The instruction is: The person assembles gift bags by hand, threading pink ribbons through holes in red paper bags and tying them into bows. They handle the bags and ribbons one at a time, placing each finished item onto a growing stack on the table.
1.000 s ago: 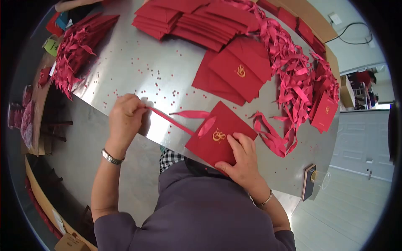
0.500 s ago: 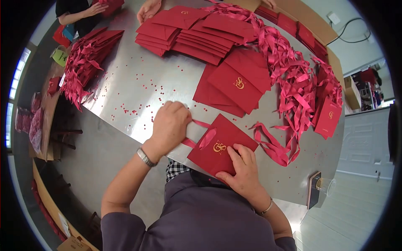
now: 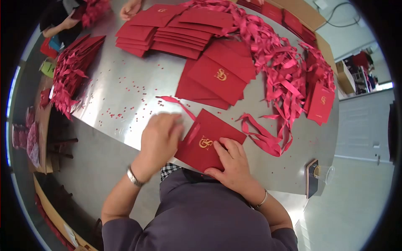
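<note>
A flat red paper bag (image 3: 228,125) with a gold emblem lies at the table's near edge. My right hand (image 3: 232,165) presses on it, fingers on the face and thumb by the lower corner. A pink ribbon (image 3: 178,102) runs from the bag's left side, its free end on the metal. Beside that left edge, my left hand (image 3: 157,142) is smeared by motion; whether it pinches ribbon is hidden. A loose ribbon bundle (image 3: 264,140) lies right of the bag. Just beyond are stacked red bags (image 3: 217,77) with the same emblem.
More red bags (image 3: 180,37) are piled at the back. A ribbon heap (image 3: 289,79) spreads along the right. Ribboned bags (image 3: 75,69) stand at the left edge. A phone (image 3: 312,178) and clear cup (image 3: 328,175) sit at the right edge. Another person's hand (image 3: 130,9) is behind the pile.
My left hand has drawn back slightly toward me, and one ribbon end now lies loose beyond it. My right hand stays on the bag. The view has shifted a little.
</note>
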Motion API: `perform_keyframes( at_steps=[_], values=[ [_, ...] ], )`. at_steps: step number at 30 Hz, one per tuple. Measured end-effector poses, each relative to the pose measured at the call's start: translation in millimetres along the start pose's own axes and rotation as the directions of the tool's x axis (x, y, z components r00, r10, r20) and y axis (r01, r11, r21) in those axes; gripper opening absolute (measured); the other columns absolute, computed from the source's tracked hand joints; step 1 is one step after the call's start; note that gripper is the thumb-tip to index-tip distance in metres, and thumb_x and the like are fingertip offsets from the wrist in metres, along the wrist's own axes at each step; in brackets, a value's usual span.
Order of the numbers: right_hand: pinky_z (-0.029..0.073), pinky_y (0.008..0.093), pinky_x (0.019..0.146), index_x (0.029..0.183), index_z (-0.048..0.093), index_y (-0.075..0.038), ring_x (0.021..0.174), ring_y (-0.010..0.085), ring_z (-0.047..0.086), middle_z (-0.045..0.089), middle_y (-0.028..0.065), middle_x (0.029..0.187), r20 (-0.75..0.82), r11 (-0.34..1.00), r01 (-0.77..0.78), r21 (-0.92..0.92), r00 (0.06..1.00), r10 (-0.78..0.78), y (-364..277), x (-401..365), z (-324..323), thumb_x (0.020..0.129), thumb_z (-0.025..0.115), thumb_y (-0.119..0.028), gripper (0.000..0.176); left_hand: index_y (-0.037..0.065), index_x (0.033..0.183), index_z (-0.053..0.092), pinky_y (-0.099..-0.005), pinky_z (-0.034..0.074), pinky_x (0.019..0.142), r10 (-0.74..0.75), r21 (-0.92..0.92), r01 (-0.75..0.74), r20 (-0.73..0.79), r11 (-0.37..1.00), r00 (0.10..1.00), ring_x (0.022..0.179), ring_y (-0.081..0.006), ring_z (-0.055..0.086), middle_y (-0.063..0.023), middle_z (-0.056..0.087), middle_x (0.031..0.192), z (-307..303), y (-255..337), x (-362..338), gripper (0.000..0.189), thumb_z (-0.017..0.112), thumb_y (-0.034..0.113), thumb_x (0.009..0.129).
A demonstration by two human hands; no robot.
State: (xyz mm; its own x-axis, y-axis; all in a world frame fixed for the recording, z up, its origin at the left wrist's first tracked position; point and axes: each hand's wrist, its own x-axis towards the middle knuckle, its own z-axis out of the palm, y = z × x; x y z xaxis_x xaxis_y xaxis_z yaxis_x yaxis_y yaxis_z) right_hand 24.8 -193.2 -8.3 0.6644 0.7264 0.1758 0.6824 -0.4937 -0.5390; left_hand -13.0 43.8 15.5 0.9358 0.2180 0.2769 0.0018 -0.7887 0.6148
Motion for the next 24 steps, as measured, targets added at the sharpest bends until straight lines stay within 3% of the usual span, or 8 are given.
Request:
perform_keyframes(
  at_steps=[9, 11, 13, 14, 17, 19, 22, 24],
  values=[
    [0.044, 0.0440, 0.096, 0.118, 0.059, 0.002, 0.111, 0.0358, 0.054, 0.055, 0.0185, 0.122, -0.068, 0.987, 0.091, 0.130, 0.994, -0.083, 10, -1, -15, 0.071, 0.079, -0.032, 0.061, 0.003, 0.103, 0.066, -0.0395, 0.050, 0.074, -0.209, -0.022, 0.216, 0.175, 0.976, 0.962, 0.086, -0.0301, 0.062, -0.0120, 0.066, 0.089, 17, 21, -6, 0.024, 0.066, 0.019, 0.085],
    [0.048, 0.0419, 0.089, 0.110, 0.063, 0.001, 0.102, 0.0337, 0.059, 0.063, 0.0162, 0.112, -0.254, 0.988, 0.095, 0.119, 0.965, -0.062, 24, 2, -27, 0.076, 0.076, -0.020, 0.042, 0.003, 0.107, 0.065, -0.0397, 0.050, 0.073, -0.156, 0.056, 0.149, 0.139, 0.987, 0.978, 0.085, -0.0310, 0.061, -0.0125, 0.066, 0.091, 17, 21, 4, 0.028, 0.068, 0.018, 0.084],
    [0.049, 0.0432, 0.082, 0.106, 0.065, -0.003, 0.097, 0.0330, 0.058, 0.063, 0.0138, 0.108, -0.420, 0.990, -0.089, 0.106, 0.899, 0.126, 43, 19, -40, 0.081, 0.069, -0.013, 0.027, 0.004, 0.111, 0.063, -0.0411, 0.048, 0.078, 0.056, 0.213, -0.066, 0.051, 0.975, 0.997, 0.092, -0.0301, 0.059, -0.0116, 0.063, 0.102, 20, 30, 16, 0.033, 0.069, 0.012, 0.080],
    [0.049, 0.0427, 0.081, 0.105, 0.065, -0.003, 0.095, 0.0321, 0.058, 0.064, 0.0128, 0.107, -0.409, 0.998, -0.051, 0.049, 0.910, 0.066, 55, 29, -46, 0.081, 0.067, -0.009, 0.025, 0.004, 0.112, 0.062, -0.0416, 0.047, 0.080, 0.204, 0.285, -0.207, 0.043, 0.936, 0.978, 0.095, -0.0296, 0.058, -0.0112, 0.062, 0.105, 22, 35, 25, 0.036, 0.069, 0.009, 0.078],
    [0.049, 0.0410, 0.079, 0.096, 0.067, -0.004, 0.093, 0.0297, 0.059, 0.064, 0.0100, 0.100, -0.339, 0.993, 0.071, -0.092, 0.936, -0.099, 74, 57, -49, 0.076, 0.065, -0.005, 0.020, 0.005, 0.093, 0.064, -0.0420, 0.046, 0.081, 0.263, 0.289, -0.342, 0.280, 0.894, 0.923, 0.094, -0.0290, 0.057, -0.0107, 0.060, 0.096, 35, 32, 42, 0.019, 0.069, 0.006, 0.074],
    [0.048, 0.0400, 0.081, 0.089, 0.065, -0.004, 0.092, 0.0304, 0.058, 0.064, 0.0086, 0.096, 0.076, 0.937, 0.066, -0.342, 0.996, -0.042, 75, 68, -54, 0.075, 0.067, -0.006, 0.014, 0.006, 0.084, 0.064, -0.0415, 0.046, 0.082, 0.227, 0.317, -0.351, 0.367, 0.881, 0.902, 0.093, -0.0294, 0.057, -0.0112, 0.060, 0.092, 37, 25, 52, 0.013, 0.071, 0.008, 0.073],
    [0.048, 0.0408, 0.078, 0.079, 0.064, -0.005, 0.088, 0.0302, 0.058, 0.063, 0.0079, 0.087, -0.072, 0.937, 0.131, -0.324, 0.984, -0.162, 81, 73, -58, 0.074, 0.066, -0.006, 0.005, 0.003, 0.086, 0.066, -0.0419, 0.047, 0.083, 0.134, 0.133, -0.222, 0.479, 0.966, 0.868, 0.094, -0.0330, 0.058, -0.0137, 0.061, 0.091, 30, 15, 66, 0.019, 0.074, 0.011, 0.071],
    [0.048, 0.0418, 0.084, 0.082, 0.065, -0.004, 0.096, 0.0326, 0.059, 0.065, 0.0118, 0.096, -0.238, 0.989, 0.054, -0.140, 0.967, -0.087, 80, 69, -64, 0.076, 0.067, -0.006, 0.007, 0.003, 0.086, 0.065, -0.0417, 0.048, 0.081, 0.085, 0.120, -0.161, 0.477, 0.980, 0.875, 0.092, -0.0334, 0.059, -0.0142, 0.061, 0.089, 24, 10, 66, 0.019, 0.073, 0.009, 0.069]
  ],
)
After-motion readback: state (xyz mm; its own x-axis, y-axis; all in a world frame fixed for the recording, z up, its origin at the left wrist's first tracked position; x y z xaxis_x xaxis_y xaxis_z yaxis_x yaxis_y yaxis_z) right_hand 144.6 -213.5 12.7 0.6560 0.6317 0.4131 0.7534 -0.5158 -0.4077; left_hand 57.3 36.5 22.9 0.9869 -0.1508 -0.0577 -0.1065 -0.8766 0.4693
